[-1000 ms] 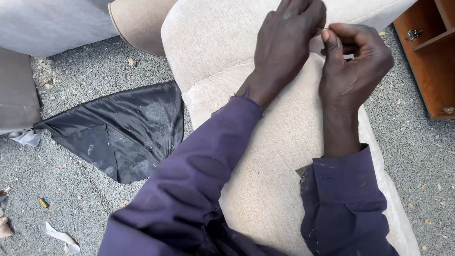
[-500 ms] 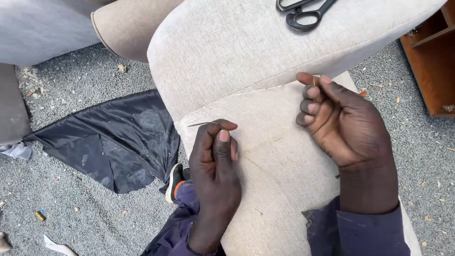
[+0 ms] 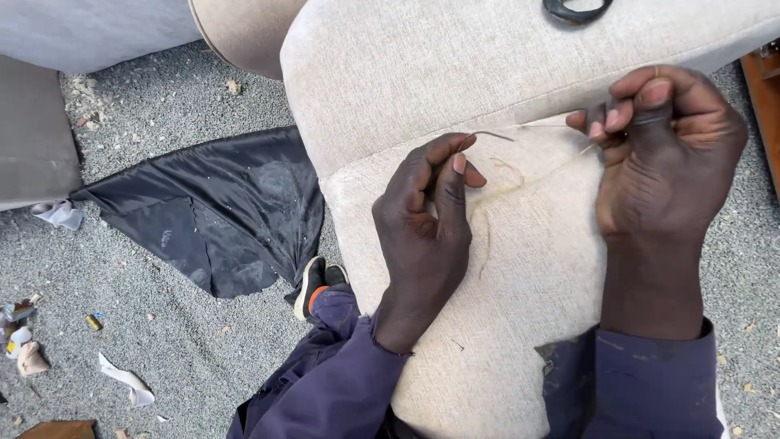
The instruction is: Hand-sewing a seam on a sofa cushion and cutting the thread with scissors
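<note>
Two hands work over one beige cushion (image 3: 520, 268): the left hand (image 3: 426, 236) pinches one curved needle (image 3: 487, 135) between thumb and fingers. The right hand (image 3: 662, 158) pinches one thread (image 3: 540, 172) with fingertips pressed together, above the cushion's seam.

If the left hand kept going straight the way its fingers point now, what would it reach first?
Probably the raised beige cushion. The left hand, pinching a curved needle, points up the picture toward its seam; the scissors lie farther on. Depth is unclear.

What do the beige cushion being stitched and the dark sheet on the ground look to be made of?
Beige upholstered cushion: woven, chenille-like fabric, matte, with visible fine ribbed texture. Dark crumpled sheet on the gravel: thin synthetic lining cloth or plastic film, probably; it has a slight sheen and sharp creases.
</note>
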